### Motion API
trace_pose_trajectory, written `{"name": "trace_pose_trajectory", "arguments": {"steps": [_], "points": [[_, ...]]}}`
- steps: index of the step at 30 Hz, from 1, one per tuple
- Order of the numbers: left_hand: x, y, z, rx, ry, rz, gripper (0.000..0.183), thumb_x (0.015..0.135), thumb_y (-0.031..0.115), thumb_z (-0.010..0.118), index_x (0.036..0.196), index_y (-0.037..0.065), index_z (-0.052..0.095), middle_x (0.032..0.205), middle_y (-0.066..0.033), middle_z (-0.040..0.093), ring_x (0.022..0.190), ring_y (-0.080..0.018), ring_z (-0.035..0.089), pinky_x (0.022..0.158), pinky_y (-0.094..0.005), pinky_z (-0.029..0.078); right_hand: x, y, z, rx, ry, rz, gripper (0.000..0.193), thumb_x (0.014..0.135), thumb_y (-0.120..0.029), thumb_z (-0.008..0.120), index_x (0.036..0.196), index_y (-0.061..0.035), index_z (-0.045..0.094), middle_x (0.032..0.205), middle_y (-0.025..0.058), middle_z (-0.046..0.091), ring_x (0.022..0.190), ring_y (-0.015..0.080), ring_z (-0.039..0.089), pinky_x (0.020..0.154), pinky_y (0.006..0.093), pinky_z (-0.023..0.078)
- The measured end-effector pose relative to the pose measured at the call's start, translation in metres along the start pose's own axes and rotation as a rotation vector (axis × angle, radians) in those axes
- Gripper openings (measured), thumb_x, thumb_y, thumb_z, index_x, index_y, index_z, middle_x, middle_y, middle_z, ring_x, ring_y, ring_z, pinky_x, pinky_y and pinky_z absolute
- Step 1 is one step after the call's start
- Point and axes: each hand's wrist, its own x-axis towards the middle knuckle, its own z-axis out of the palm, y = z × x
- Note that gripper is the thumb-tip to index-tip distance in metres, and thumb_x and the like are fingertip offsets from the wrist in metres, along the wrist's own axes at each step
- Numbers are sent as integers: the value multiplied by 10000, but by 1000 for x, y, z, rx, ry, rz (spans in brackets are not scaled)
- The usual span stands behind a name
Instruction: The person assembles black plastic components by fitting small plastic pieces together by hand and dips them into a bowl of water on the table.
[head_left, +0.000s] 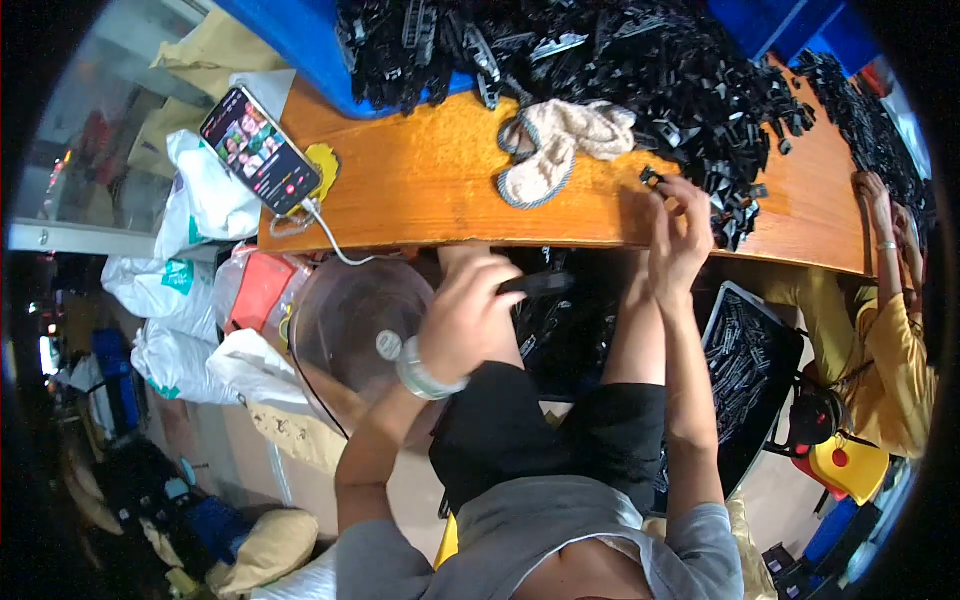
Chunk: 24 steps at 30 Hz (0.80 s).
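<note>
My left hand point(462, 312), blurred by motion, is over my lap just in front of the table edge, its fingers closed on a long black plastic part point(540, 285). At the table's front edge, my right hand point(684, 228) pinches a small black plastic part point(651, 177) between thumb and fingertips. Right beside that hand spreads a large heap of black plastic parts point(690, 95) on the orange wooden table point(410, 180). A crumpled pale cloth point(545, 170) with a dark striped edge lies left of my right hand.
A phone point(260, 150) with a cable leans at the table's left. Below stand a clear round tub point(350, 300) and a black crate point(745, 370) of parts, with white bags point(185, 330) to the left. A person in yellow point(890, 370) works at the right. A blue bin point(300, 40) stands behind.
</note>
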Motion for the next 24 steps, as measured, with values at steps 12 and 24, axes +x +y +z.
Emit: {"name": "trace_pose_trajectory", "arguments": {"steps": [12,24], "points": [[75,-33,54,-86,-70,130,208,757,37,709,937,-40,639,900,-128,568,862,-290,555,789,-352,460,12,-16,-17,649,-672,712,348,931,-98,572,1270,-20,562,722,8,562,612,70,492,561,200,404],[77,-35,52,-73,-74,138,169,753,28,697,908,-19,650,877,-110,546,840,-281,520,745,-367,440,30,-7,-25,202,-692,257,215,719,-89,751,908,4,705,846,107,602,820,264,601,723,329,472]]}}
